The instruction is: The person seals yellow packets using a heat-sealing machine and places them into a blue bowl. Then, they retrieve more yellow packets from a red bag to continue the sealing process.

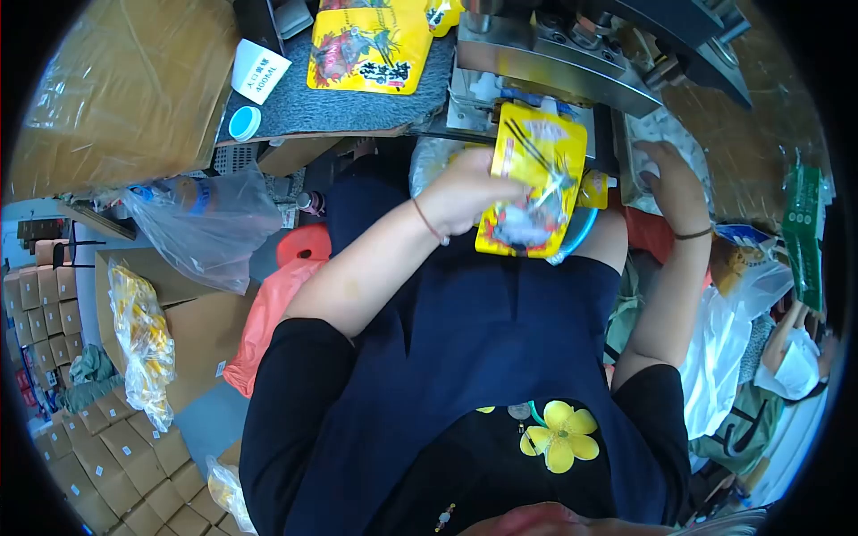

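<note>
My left hand is closed on the edge of a yellow pouch with printed pictures, held tilted above my lap. Beside that pouch, part of another yellow pouch with a white spout shows. My right hand reaches into a box of small white pieces at the right. Its thumb and fingers curl around something small and pale that I cannot make out. In front of me stands a metal machine, with a blue and white part under its block.
More yellow pouches lie on a grey mat, near a white paper label and a light-blue cap. A clear plastic bag hangs at the left. Stacked cartons stand behind; another person is at the far right.
</note>
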A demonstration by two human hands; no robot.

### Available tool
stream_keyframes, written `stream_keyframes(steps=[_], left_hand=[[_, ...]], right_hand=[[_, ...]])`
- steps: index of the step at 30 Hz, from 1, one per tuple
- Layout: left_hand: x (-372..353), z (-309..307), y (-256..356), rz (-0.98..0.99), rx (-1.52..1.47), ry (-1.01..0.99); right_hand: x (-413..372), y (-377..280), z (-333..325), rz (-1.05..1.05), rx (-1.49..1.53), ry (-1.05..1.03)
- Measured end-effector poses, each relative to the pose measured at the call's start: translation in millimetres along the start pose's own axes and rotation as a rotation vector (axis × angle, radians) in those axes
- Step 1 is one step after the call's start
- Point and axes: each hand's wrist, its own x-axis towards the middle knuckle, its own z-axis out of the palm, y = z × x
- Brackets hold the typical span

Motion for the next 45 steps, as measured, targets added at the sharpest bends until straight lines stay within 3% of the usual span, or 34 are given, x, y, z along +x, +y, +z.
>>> stream_keyframes(steps=[2,5,6,7,9,10,11,14,17,20,23,25,27,28,29,31,35,36,39,41,45], left_hand=[[9.8,-7.4,18.9,-0.029,-0.129,-0.015],[19.5,-16.3,14.1,-0.029,-0.099,-0.004],[23.1,-21.8,5.5,0.098,-0.037,0.029],[26.6,-25.2,8.5,0.295,0.126,0.166],[23.8,-63.6,43.9,0.579,0.840,0.572],[20.4,-83.3,65.9,0.729,1.212,0.829],[9.6,-92.8,84.8,0.994,1.622,0.965],[-22.0,-123.7,76.2,0.669,2.016,0.610],[-53.1,-98.5,60.2,0.614,2.066,0.383],[-52.6,-103.1,39.8,0.749,1.410,0.603],[-58.4,-57.0,46.2,0.486,1.136,0.469],[-51.3,-36.0,35.8,0.442,0.995,0.381],[-44.7,-23.1,28.5,0.343,1.033,0.325],[-40.4,-12.3,22.6,0.295,0.805,0.284],[-40.7,-5.0,24.0,0.242,0.933,0.261],[-33.0,0.2,6.8,0.273,0.699,0.144],[-28.0,18.0,-10.3,0.056,0.362,-0.075],[-27.6,21.8,-11.0,-0.053,0.303,-0.070],[-16.7,17.3,-20.7,-0.101,0.069,-0.121],[-6.7,10.5,-12.8,-0.012,0.101,-0.026],[18.4,-11.1,16.2,-0.025,-0.093,0.002]], right_hand=[[4.9,24.3,18.5,-0.046,0.103,-0.057],[1.9,19.2,28.6,0.001,0.181,0.068],[1.5,17.3,32.9,0.082,0.174,0.089],[2.8,16.1,34.3,0.109,0.171,0.101],[0.3,17.5,38.8,0.180,0.161,0.108],[-2.5,23.5,40.6,0.091,0.132,0.149],[-5.3,20.9,40.1,0.079,0.092,0.221],[-10.8,7.9,25.5,0.060,0.018,0.415],[-19.6,-14.4,22.2,0.213,0.315,0.401],[-11.6,-67.7,15.4,-0.021,0.336,0.205],[1.9,-109.5,16.3,-0.243,0.569,0.102],[9.7,-121.2,11.2,-0.260,0.680,0.141],[17.2,-132.2,6.5,-0.104,0.919,0.191],[24.0,-135.6,5.9,-0.190,0.862,0.241],[25.8,-143.2,-0.1,-0.237,0.777,0.215],[25.5,-136.3,6.1,-0.249,0.653,0.175],[15.9,-110.5,-9.8,-0.278,0.547,-0.045],[13.5,-109.8,-12.4,-0.284,0.522,-0.040],[6.9,-89.8,-15.7,-0.254,0.458,0.082],[3.5,-75.2,-20.1,-0.192,0.375,0.194],[-8.0,-73.0,-11.5,-0.069,0.448,0.126]])
